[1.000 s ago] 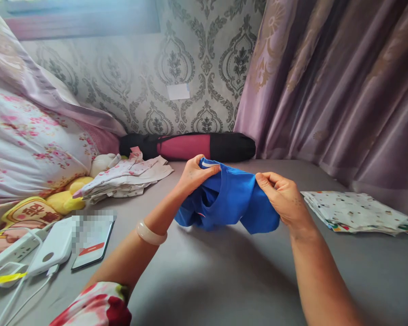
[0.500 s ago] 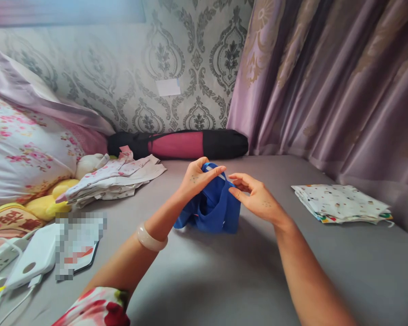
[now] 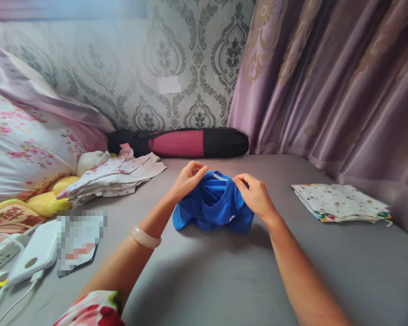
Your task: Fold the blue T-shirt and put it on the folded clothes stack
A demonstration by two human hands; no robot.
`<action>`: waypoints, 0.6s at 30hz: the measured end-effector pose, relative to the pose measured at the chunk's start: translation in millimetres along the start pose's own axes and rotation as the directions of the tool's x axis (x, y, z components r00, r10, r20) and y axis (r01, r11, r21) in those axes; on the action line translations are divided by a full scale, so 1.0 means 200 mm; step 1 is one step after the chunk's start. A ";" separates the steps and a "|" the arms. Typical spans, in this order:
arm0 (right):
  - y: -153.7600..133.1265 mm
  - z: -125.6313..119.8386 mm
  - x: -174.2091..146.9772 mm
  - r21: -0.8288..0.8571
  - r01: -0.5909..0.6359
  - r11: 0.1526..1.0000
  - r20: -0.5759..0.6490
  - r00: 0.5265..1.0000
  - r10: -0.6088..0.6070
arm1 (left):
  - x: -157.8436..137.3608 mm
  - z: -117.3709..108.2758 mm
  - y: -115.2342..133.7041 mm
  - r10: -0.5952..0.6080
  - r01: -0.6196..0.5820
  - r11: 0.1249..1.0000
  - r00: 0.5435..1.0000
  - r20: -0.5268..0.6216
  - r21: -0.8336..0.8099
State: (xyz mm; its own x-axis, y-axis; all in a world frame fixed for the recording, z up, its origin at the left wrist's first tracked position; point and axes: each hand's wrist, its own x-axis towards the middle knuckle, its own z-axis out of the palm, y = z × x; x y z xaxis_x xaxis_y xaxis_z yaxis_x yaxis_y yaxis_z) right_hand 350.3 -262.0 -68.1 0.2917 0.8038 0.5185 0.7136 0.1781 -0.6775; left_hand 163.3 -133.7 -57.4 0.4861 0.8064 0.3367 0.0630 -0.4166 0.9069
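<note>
A blue T-shirt (image 3: 217,208) hangs between my hands, its neck opening facing me and its lower part touching or just above the grey bed sheet (image 3: 197,280). My left hand (image 3: 191,177) pinches the shirt at the left shoulder by the collar. On the other side my right hand (image 3: 255,192) grips the right shoulder between thumb and fingers. A white strip shows inside the back of the neckline, and a small white mark sits on the chest. The shirt's back is hidden.
Folded patterned cloths (image 3: 340,203) lie to the right, and a pile of pale clothes (image 3: 115,176) to the left. Near left are a white power bank (image 3: 34,251), a power strip (image 3: 3,253), cables and a blurred flat item (image 3: 80,244). A black-and-pink long bag (image 3: 177,143) rests along the wall.
My hands have moved apart, spreading the shirt's neckline and shoulders wider. The right hand has closed on the right shoulder, and the shirt's front now faces me more openly.
</note>
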 end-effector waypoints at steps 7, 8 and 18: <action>0.09 -0.01 0.02 -0.050 0.008 0.999 -0.064 0.998 -0.011 | -0.12 -0.08 -0.12 -0.042 0.010 0.973 0.990 0.137 0.229; 0.09 -0.01 0.02 -0.050 0.005 0.999 -0.064 0.998 -0.008 | -0.13 -0.09 -0.13 -0.043 0.000 0.966 0.987 0.158 0.260; 0.07 -0.04 0.02 -0.012 -0.029 1.000 -0.040 0.999 0.028 | -0.12 -0.08 -0.26 0.070 -0.206 0.804 0.964 0.256 0.557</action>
State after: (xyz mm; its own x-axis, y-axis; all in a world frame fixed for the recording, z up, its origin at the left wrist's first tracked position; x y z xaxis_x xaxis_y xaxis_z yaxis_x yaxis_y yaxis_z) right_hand 367.1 -261.6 -72.1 0.3369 0.7851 0.5197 0.7127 0.1480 -0.6856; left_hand 135.7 -124.6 -108.2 0.6965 0.6408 0.3229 0.4360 -0.7354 0.5187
